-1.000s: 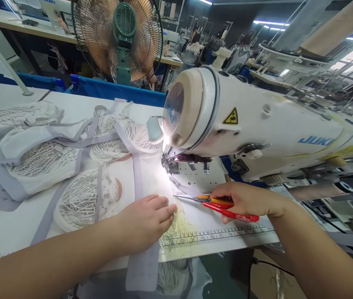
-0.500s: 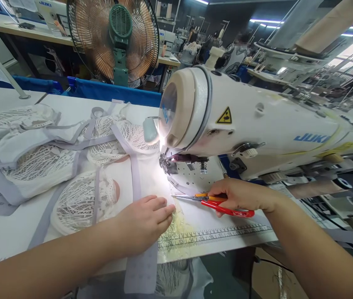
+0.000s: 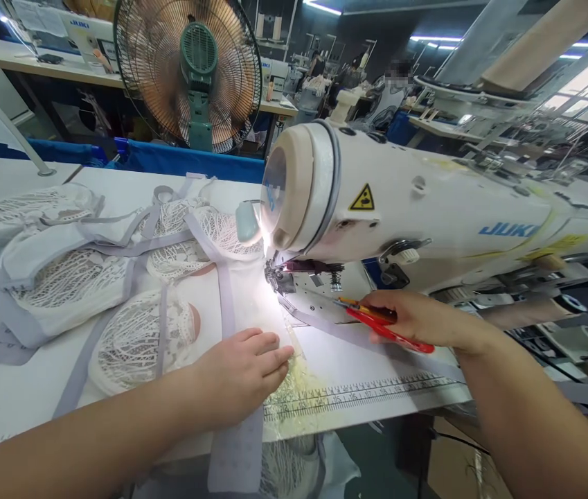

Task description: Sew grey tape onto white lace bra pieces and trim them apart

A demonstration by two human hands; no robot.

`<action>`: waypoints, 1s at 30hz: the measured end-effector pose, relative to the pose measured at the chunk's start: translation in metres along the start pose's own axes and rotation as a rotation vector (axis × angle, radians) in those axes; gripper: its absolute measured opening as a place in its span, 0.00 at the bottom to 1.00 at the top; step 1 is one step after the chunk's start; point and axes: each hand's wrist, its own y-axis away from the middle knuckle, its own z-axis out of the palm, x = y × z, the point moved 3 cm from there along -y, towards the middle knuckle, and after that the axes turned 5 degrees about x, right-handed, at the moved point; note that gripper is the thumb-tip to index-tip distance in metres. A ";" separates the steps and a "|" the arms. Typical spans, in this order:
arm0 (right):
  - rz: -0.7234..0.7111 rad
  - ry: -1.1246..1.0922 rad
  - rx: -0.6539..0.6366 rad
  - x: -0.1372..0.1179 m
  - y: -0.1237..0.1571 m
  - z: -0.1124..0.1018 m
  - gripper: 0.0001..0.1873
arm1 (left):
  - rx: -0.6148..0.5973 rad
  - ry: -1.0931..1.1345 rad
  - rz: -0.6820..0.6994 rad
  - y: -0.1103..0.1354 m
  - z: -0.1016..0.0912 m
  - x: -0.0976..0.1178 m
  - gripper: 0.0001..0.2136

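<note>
My left hand (image 3: 244, 374) lies on a grey elastic strap (image 3: 228, 305) on the white sewing table (image 3: 356, 360), fingers together and curled down, pressing the strap just in front of the needle area (image 3: 279, 277). My right hand (image 3: 418, 320) grips red-handled thread snips (image 3: 384, 326) under the arm of the white JUKI sewing machine (image 3: 402, 201), blades pointing left toward the presser foot. White lace bra cups (image 3: 138, 339) joined by grey straps lie to the left of my left hand.
A standing fan (image 3: 190, 69) is behind the table. A blue bin edge (image 3: 190, 156) runs along the table's far side. A printed ruler (image 3: 366, 391) marks the table's front edge. More sewing stations and a person sit far back.
My right hand with the snips has lifted off the table and moved slightly up and right, under the machine arm. My left hand has stayed on the strap.
</note>
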 end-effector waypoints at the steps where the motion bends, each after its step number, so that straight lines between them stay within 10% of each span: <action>1: 0.043 0.053 0.059 0.003 -0.005 0.000 0.13 | -0.002 0.004 0.010 0.000 0.000 0.000 0.17; 8: 0.160 0.370 0.520 0.008 -0.032 0.016 0.17 | -0.002 0.057 -0.237 -0.004 -0.017 0.018 0.16; 12: -0.364 0.275 0.794 -0.027 -0.007 0.046 0.15 | -0.112 0.080 -0.462 -0.002 -0.019 0.032 0.22; 17: -0.885 0.272 0.721 -0.067 0.015 0.095 0.19 | -0.210 0.095 -0.476 0.013 -0.004 0.034 0.28; 30: -0.855 0.238 0.699 -0.065 0.015 0.103 0.18 | -0.113 0.041 -0.367 0.017 -0.006 0.013 0.27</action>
